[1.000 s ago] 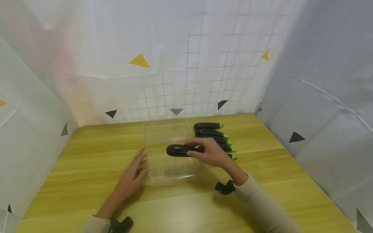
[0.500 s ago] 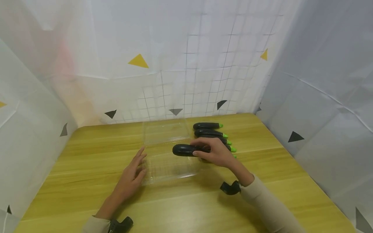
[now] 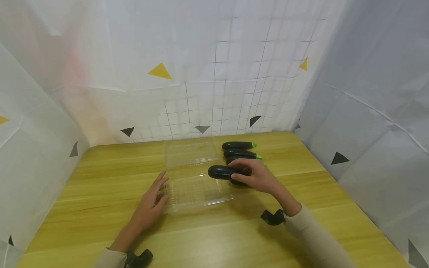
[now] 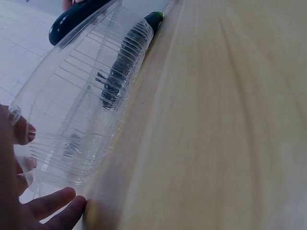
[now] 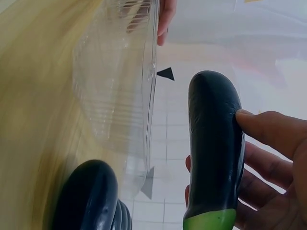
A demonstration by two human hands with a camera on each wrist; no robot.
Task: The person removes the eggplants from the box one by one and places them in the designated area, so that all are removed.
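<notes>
My right hand [image 3: 259, 175] grips a dark eggplant [image 3: 219, 172] between thumb and fingers, above the right end of a clear plastic clamshell box [image 3: 197, 204]. In the right wrist view the held eggplant [image 5: 213, 143] shows its green stem end toward the bottom. My left hand [image 3: 149, 206] rests at the box's left end, with its fingers loosely extended along the rim. Other eggplants [image 3: 238, 145] with green ends lie in a row right of the box, partly covered by my right hand. The lid [image 3: 191, 152] lies folded back behind the base.
The wooden table [image 3: 214, 238] meets white sheet walls [image 3: 134, 44] at the back and both sides. A black wrist mount [image 3: 273, 217] hangs at the right forearm, and a similar mount [image 3: 140, 258] sits at the left.
My right hand has shifted rightward with the eggplant, from over the middle of the box toward the row, hiding more of it. My left hand and the box have stayed in place.
</notes>
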